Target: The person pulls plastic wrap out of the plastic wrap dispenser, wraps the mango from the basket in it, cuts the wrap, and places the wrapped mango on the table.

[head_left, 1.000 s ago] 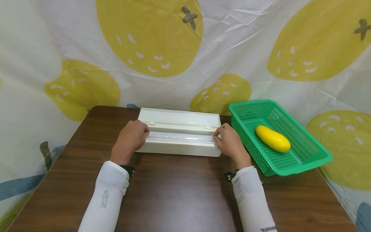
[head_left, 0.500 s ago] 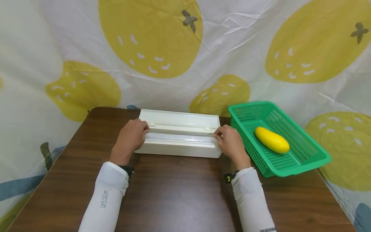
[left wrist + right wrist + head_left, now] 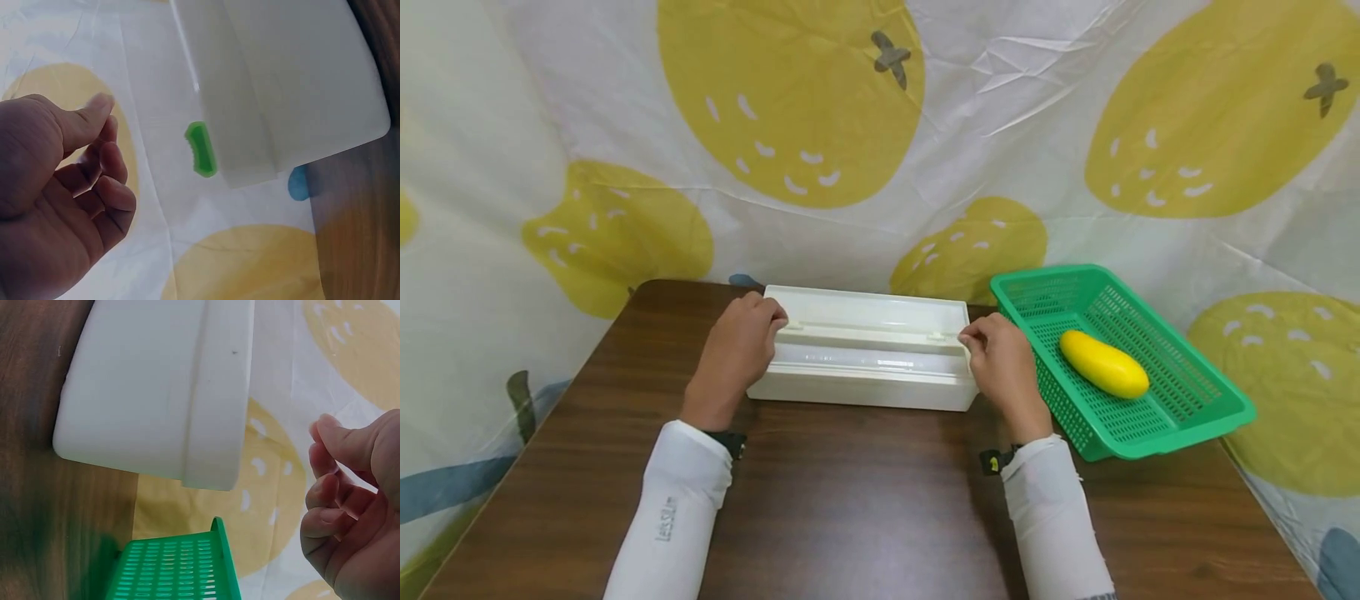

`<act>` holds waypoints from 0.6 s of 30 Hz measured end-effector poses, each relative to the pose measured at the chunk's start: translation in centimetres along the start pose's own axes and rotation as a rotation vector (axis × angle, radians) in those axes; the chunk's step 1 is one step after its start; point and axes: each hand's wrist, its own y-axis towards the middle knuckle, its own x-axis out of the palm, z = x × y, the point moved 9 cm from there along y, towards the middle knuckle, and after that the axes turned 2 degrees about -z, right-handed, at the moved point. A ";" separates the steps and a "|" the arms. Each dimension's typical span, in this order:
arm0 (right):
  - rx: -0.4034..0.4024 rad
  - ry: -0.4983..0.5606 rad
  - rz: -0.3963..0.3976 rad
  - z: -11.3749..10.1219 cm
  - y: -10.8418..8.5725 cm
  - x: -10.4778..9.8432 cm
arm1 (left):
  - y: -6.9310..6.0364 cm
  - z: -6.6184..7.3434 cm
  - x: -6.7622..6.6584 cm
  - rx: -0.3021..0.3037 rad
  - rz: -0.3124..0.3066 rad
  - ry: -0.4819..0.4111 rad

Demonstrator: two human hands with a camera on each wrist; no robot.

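A white cling film dispenser [image 3: 857, 390] lies near the table's far edge, its lid [image 3: 865, 308] tipped back. Inside shows the roll of cling film [image 3: 868, 358]. At the left end my left hand [image 3: 737, 346] pinches thumb against forefinger, raised above the box. My right hand [image 3: 1003, 358] does the same at the right end. Between them they hold the edge of the cling film, which is so clear that it hardly shows. In the left wrist view, a small green piece [image 3: 201, 150] sits at the dispenser's rim, apart from the left hand [image 3: 75, 181].
A green plastic basket [image 3: 1075, 421] stands right of the dispenser, close to my right hand. In it lies a yellow, oblong vegetable or fruit [image 3: 1105, 364]. A lemon-print cloth [image 3: 820, 242] hangs behind the brown wooden table [image 3: 850, 500].
Both hands have risen slightly from the roll, toward the lid, still pinching. The dispenser and basket have stayed in place; the view has shifted a little.
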 end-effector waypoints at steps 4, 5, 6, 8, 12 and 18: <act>0.005 0.006 0.044 -0.2 0.1 -0.6 | -0.1 0.4 -1.0 0.024 0.072 -0.004; 0.002 0.010 0.058 -0.3 0.1 -0.8 | -0.1 0.5 -1.3 0.035 0.097 -0.002; -0.004 0.018 0.073 -0.3 0.1 -1.0 | -0.2 0.6 -1.6 0.045 0.121 -0.005; -0.015 0.028 0.107 -0.5 0.1 -1.5 | -0.3 0.8 -2.2 0.067 0.169 -0.009; -0.035 0.047 0.178 -0.9 0.0 -2.5 | -0.5 1.2 -3.1 0.099 0.247 -0.024; -0.045 0.069 0.249 -1.3 -0.1 -3.7 | -0.7 1.6 -4.3 0.105 0.318 -0.058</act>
